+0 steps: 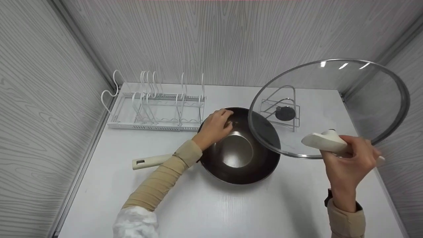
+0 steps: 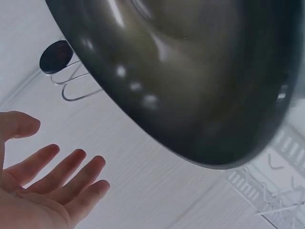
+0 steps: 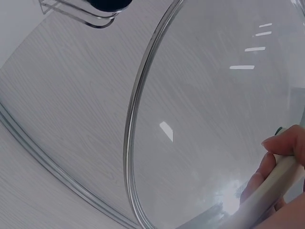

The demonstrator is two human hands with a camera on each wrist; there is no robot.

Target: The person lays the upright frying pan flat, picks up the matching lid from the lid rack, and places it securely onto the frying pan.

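A dark brown wok [image 1: 264, 165] sits on the white table, its cream handle [image 1: 150, 162] pointing left. Over the wok's upper left side is my left hand [image 1: 214, 129], fingers loosely bent. The left wrist view shows this hand [image 2: 57, 191] with fingers spread, holding nothing, apart from the wok [image 2: 190, 95]. To the right, my right hand [image 1: 353, 162] grips the cream handle [image 1: 325, 142] of a large glass lid [image 1: 347, 96]. The lid is raised and tilted, with a metal rim. In the right wrist view, fingers and thumb [image 3: 286, 143] wrap the handle.
A white wire dish rack [image 1: 155, 126] stands at the back left. Behind the lid, seen through its glass, is a small wire stand [image 1: 294, 96] with a black disc [image 1: 285, 113]. Grey wood-grain walls [image 1: 211, 39] enclose the table's back and sides.
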